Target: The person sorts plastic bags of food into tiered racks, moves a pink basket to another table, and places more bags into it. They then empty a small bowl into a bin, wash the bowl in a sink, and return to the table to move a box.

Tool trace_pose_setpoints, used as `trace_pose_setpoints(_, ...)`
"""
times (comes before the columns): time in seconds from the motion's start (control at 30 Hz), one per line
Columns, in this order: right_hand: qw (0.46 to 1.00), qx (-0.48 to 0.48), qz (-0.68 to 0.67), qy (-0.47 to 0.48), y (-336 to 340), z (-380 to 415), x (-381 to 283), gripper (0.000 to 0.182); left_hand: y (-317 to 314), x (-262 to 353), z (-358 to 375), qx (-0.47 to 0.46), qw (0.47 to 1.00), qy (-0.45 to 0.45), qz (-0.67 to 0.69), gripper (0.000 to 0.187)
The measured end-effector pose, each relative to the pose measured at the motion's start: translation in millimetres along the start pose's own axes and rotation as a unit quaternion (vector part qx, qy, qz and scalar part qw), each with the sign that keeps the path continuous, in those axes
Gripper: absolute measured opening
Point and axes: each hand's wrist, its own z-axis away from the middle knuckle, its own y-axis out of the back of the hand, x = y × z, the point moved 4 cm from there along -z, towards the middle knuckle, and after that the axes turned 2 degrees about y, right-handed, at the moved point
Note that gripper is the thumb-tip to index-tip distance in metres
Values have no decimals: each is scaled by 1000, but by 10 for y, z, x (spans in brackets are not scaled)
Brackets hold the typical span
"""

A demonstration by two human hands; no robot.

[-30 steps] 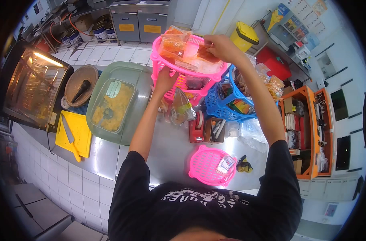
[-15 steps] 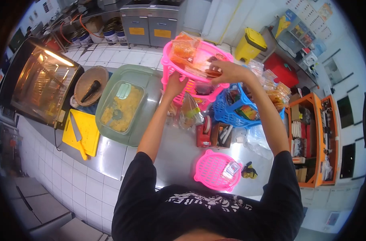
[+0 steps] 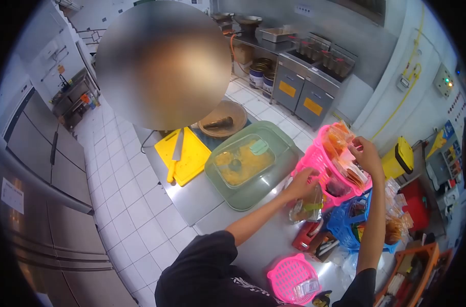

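Observation:
A pink plastic basket (image 3: 315, 156) stands at the right of the steel table, stacked on another pink basket and filled with clear packets of orange and reddish food (image 3: 340, 138). My left hand (image 3: 303, 184) is at the basket's near left side, with its fingers curled against the pink lattice. Over the right part of the basket, my right hand (image 3: 367, 156) bends its fingers down among the packets; what lies between the fingertips is hidden. Just below my left hand is a clear bag with a green label (image 3: 311, 205).
A blue basket (image 3: 345, 222), a red tape dispenser (image 3: 308, 235) and a pink lid-like tray (image 3: 292, 273) stand nearby. Left of them are a green-lidded tub (image 3: 225, 192) and a yellow cutting board (image 3: 192, 153) bearing a knife (image 3: 177, 146). A blurred patch covers the upper left.
My view has turned left, so the table shifts right and down in it. My right hand has moved from the basket's near rim farther over the packets. My left hand stays beside the basket.

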Motion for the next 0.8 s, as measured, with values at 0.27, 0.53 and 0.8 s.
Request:
trace_pose_setpoints(0.27, 983, 159, -72, 50, 220, 813, -696, 24, 357, 347, 976, 38, 990, 93, 95, 21)
trace_pose_setpoints(0.53, 953, -19, -285, -103, -644, 2677, -463, 21, 131, 621, 1659, -2, 987, 130, 96, 18)
trace_pose_setpoints(0.8, 908, -60, -256, -328, -1365, 4470, 263, 24, -292, 795, 2228, -123, 977, 160, 65, 19)
